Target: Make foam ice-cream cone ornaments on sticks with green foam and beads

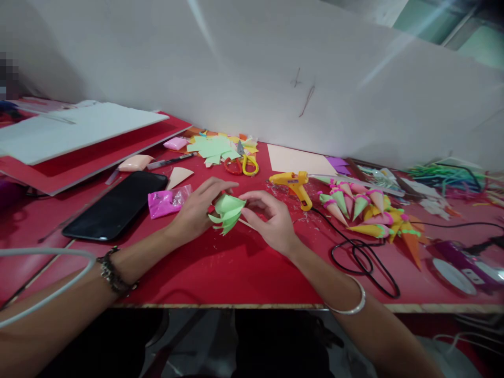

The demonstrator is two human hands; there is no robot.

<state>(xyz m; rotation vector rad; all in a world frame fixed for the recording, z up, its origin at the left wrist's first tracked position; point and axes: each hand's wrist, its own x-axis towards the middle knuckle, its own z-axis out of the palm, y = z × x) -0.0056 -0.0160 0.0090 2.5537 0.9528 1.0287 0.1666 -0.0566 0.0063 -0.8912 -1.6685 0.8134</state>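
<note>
Between my two hands, above the red tabletop, is a light green paper flower (228, 208) with pointed, layered petals. My left hand (199, 206) grips it from the left, the fingers curled behind and mostly hidden by the paper. On the other side, the thumb and forefinger of my right hand (274, 219) pinch the tip of a petal. A thin pale stick-like piece (247, 224) shows below the flower, partly hidden by my right hand. Nearest my left hand lies a bright pink plastic packet (167, 202). A yellow glue gun (293, 185) lies beyond my right hand.
Small paper cones (360, 205) are heaped at right, beside the glue gun's looped black cord (354, 257). A phone (118, 207) lies at left, near stacked boards (82, 128). Scissors (250, 165) and green paper pieces (214, 148) sit at the back. A purple power strip (468, 268) is far right.
</note>
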